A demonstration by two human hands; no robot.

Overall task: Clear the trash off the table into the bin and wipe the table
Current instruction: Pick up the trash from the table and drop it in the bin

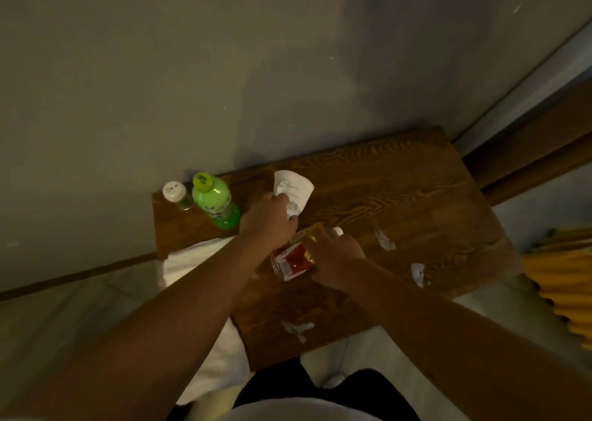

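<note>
A dark wooden table point(400, 190) stands against the wall. My left hand point(267, 222) grips a white paper cup point(293, 188) lying on its side near the table's middle. My right hand point(336, 254) holds a clear plastic bottle with a red label point(293, 260), tipped on its side just in front of the cup, its white cap point(338, 231) showing past my fingers. Three torn white paper scraps lie on the tabletop: one point(384, 240) right of my right hand, one point(418, 273) near the right edge, one point(296, 328) near the front edge.
A green bottle with a lime cap point(214, 201) and a small white-lidded shaker point(176, 195) stand at the table's back left corner. White cloth point(198, 260) lies left of the table. A yellow ribbed object point(563, 279) sits at the right. No bin is in view.
</note>
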